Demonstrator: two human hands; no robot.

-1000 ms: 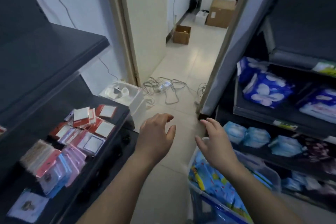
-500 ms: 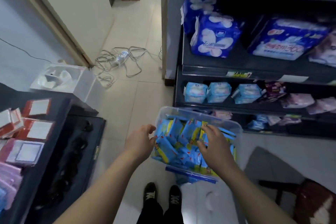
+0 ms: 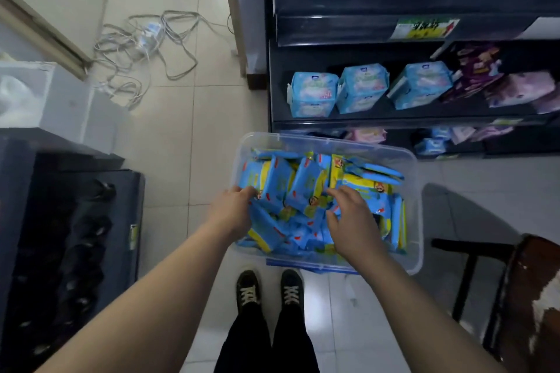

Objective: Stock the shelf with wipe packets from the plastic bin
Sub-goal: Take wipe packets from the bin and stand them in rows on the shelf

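The clear plastic bin (image 3: 412,160) sat on the pale tile floor (image 3: 181,145), right in front of the dark shelf (image 3: 348,30) on the right side of the aisle. Its far rim lay just short of the lowest tier. That shelf held light-blue packs (image 3: 363,88) in a row, with purple packs (image 3: 472,70) and pink packs (image 3: 521,91) further right, and a yellow-green price label (image 3: 424,28) on the lip above.

A tangle of grey cables (image 3: 145,39) sprawled on the floor at the far left, and a white box (image 3: 60,100) stood near it. A second dark shelving unit (image 3: 75,221) lined the near left. A dark-framed stool (image 3: 530,297) stood at the near right, close to the bin's corner but apart from it.

The bin's long axis ran left to right. The blue-and-yellow wipe packets (image 3: 306,188) filled it in a jumble. Most stood on edge and leaned against each other, while a few at the far right lay flatter with their long sides running roughly left to right.

The person's black shoes (image 3: 248,288) stood just short of the near rim. The left hand (image 3: 231,212) was at the bin's left side with its fingertips buried among the packets, and I could not tell whether it held one. The right hand (image 3: 353,221) hovered over the middle with its fingers spread and bent downward and the thumb apart, touching packets but pinching none. Bare floor lay open to the left of the bin.
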